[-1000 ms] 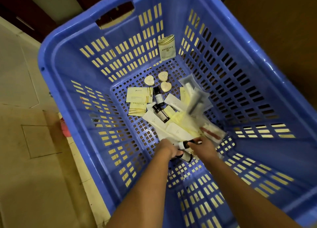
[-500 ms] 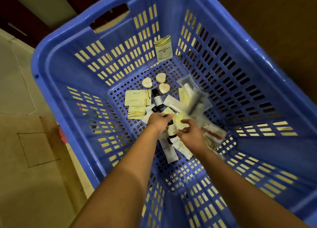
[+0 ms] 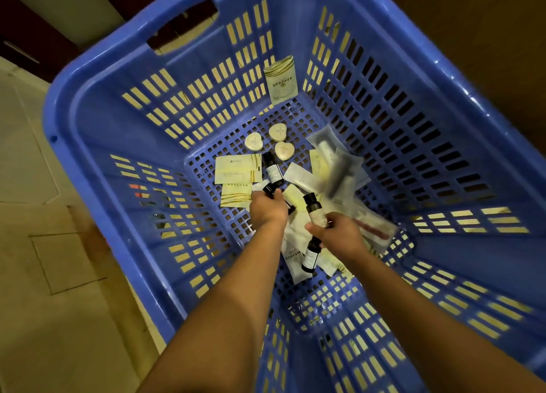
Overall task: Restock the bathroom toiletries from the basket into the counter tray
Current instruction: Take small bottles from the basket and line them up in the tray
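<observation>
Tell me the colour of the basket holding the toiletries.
The basket is blue plastic, seen plainly in the head view.

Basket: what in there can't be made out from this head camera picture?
Head view, the only one:
- The counter tray lies outside the frame.
- The left hand covers most of the dark bottle it grips; only the cap end shows.
- The clear packets are motion-blurred, so their contents are unclear.
- The print on the sachets is too small to read.
- The right hand hides the lower part of the small bottle it holds.
</observation>
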Demonstrator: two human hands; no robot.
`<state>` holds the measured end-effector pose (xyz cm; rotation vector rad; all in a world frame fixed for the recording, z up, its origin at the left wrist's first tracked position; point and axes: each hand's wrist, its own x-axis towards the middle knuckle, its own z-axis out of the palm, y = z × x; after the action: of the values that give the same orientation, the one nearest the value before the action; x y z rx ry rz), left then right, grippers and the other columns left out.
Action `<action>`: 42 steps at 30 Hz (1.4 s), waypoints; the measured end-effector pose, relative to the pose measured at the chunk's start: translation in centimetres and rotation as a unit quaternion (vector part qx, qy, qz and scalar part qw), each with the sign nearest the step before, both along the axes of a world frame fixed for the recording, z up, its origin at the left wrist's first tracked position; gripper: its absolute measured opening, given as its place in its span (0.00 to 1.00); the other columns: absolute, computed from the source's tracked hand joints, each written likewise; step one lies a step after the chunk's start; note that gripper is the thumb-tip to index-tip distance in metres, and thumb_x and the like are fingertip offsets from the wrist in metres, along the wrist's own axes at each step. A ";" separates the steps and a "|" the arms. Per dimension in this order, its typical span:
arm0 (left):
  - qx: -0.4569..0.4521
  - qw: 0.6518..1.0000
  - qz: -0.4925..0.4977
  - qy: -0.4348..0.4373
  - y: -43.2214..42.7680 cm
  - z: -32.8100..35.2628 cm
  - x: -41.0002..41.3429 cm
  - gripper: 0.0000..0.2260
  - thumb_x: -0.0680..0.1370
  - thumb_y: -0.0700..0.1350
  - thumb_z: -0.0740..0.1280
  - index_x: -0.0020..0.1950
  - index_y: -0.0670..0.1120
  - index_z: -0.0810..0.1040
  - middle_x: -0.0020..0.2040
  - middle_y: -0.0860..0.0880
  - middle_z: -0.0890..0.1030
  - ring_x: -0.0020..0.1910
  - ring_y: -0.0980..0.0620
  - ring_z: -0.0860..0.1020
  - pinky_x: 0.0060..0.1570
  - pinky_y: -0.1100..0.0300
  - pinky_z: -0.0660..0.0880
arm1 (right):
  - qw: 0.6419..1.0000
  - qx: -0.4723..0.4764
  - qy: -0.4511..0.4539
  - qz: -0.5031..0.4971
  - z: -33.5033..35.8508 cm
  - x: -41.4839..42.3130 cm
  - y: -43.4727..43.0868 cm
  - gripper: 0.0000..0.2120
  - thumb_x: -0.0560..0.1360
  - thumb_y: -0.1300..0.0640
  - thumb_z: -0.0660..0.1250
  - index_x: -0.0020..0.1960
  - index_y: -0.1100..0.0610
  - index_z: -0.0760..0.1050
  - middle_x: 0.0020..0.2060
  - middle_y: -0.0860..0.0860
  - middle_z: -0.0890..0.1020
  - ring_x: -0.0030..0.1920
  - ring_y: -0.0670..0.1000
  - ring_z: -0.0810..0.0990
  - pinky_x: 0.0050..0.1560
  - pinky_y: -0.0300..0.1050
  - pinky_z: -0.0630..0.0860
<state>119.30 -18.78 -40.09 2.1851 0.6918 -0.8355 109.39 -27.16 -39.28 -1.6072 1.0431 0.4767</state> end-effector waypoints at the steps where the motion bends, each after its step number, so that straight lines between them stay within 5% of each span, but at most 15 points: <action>1: 0.014 1.000 -0.019 0.006 -0.2 -0.1 0.1 0.17 0.80 0.49 0.61 0.63 0.39 0.68 0.61 0.40 0.76 0.57 0.39 0.76 0.49 0.51 0.72 | 1.000 0.001 0.001 -0.011 -0.1 -0.3 -0.3 0.10 0.71 0.54 0.72 0.48 0.59 0.76 0.41 0.55 0.80 0.39 0.54 0.77 0.45 0.52 0.77; 6: 0.037 0.997 -0.043 0.044 -1.7 -1.0 0.5 0.23 0.78 0.48 0.65 0.67 0.38 0.63 0.64 0.38 0.73 0.59 0.37 0.75 0.52 0.47 0.73 | 0.998 0.010 0.009 -0.062 0.4 -1.3 -1.6 0.13 0.72 0.56 0.71 0.50 0.57 0.70 0.40 0.52 0.77 0.37 0.53 0.76 0.44 0.52 0.76; 10: 0.043 0.998 -0.037 0.035 -1.9 -1.2 0.1 0.22 0.76 0.45 0.66 0.66 0.38 0.64 0.62 0.38 0.75 0.58 0.37 0.76 0.51 0.48 0.73 | 0.995 0.044 0.013 -0.088 0.8 -1.8 -2.0 0.12 0.75 0.60 0.67 0.52 0.58 0.65 0.41 0.51 0.74 0.35 0.48 0.73 0.30 0.38 0.69; 13: 0.018 0.999 -0.035 0.008 -1.2 -0.8 -0.9 0.11 0.75 0.47 0.67 0.51 0.40 0.75 0.48 0.42 0.80 0.50 0.40 0.78 0.42 0.53 0.72 | 0.994 0.051 0.028 -0.093 0.9 -2.3 -1.8 0.12 0.76 0.60 0.66 0.52 0.57 0.63 0.48 0.55 0.74 0.39 0.52 0.75 0.29 0.37 0.67; 15: -0.019 1.000 -0.001 -0.004 -0.8 0.3 -1.5 0.10 0.75 0.47 0.67 0.38 0.42 0.73 0.39 0.44 0.77 0.44 0.41 0.78 0.41 0.54 0.71 | 0.993 0.055 0.037 -0.101 1.3 -2.5 -1.6 0.12 0.76 0.60 0.66 0.54 0.57 0.63 0.50 0.56 0.74 0.39 0.54 0.76 0.30 0.40 0.68; 18: -0.115 0.989 0.089 0.008 -0.4 2.7 -2.7 0.10 0.74 0.46 0.69 0.36 0.43 0.71 0.38 0.45 0.76 0.35 0.48 0.74 0.35 0.59 0.70 | 0.990 0.068 0.035 -0.120 2.7 -2.8 -1.1 0.13 0.77 0.61 0.64 0.56 0.55 0.62 0.46 0.56 0.75 0.33 0.52 0.75 0.31 0.43 0.70; 23: -0.291 0.947 0.116 0.075 -0.1 8.3 -4.2 0.09 0.74 0.41 0.70 0.45 0.43 0.70 0.49 0.44 0.79 0.45 0.51 0.77 0.40 0.61 0.75 | 0.983 0.098 -0.009 -0.153 7.8 -2.9 -0.2 0.10 0.78 0.59 0.63 0.55 0.56 0.64 0.42 0.52 0.76 0.34 0.51 0.76 0.36 0.44 0.72; 28: -0.412 0.904 0.069 0.089 1.0 16.8 -4.9 0.04 0.76 0.39 0.67 0.49 0.42 0.74 0.44 0.47 0.79 0.44 0.54 0.78 0.43 0.63 0.76 | 0.981 0.116 -0.081 -0.136 15.8 -4.7 -0.3 0.09 0.80 0.57 0.60 0.58 0.56 0.65 0.42 0.54 0.74 0.34 0.49 0.74 0.42 0.45 0.75; 32: -0.470 0.877 0.000 0.100 2.4 23.3 -6.0 0.04 0.78 0.37 0.64 0.51 0.41 0.76 0.41 0.46 0.80 0.45 0.50 0.79 0.41 0.65 0.80 | 0.975 0.111 -0.116 -0.152 22.7 -7.4 -0.2 0.04 0.80 0.57 0.57 0.54 0.55 0.67 0.41 0.54 0.73 0.32 0.49 0.74 0.37 0.42 0.75; 37: -0.510 0.845 -0.101 0.126 1.5 30.3 -8.2 0.07 0.79 0.36 0.61 0.51 0.48 0.73 0.43 0.45 0.84 0.40 0.52 0.83 0.43 0.61 0.81 | 0.922 0.201 -0.179 -0.277 30.2 -10.8 -0.1 0.06 0.80 0.59 0.58 0.53 0.60 0.71 0.37 0.55 0.78 0.30 0.53 0.76 0.37 0.47 0.75; 42: -0.554 0.800 -0.174 0.152 -1.6 34.8 -11.9 0.08 0.79 0.36 0.61 0.56 0.43 0.74 0.45 0.42 0.84 0.42 0.49 0.83 0.43 0.57 0.81 | 0.908 0.143 -0.245 -0.307 35.3 -15.8 -0.9 0.09 0.77 0.61 0.60 0.53 0.63 0.75 0.37 0.55 0.81 0.30 0.51 0.78 0.37 0.44 0.75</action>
<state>107.36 -20.34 -5.29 1.0918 -0.1361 -1.3481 93.58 -28.06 -4.00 -0.9814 0.9660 -0.1944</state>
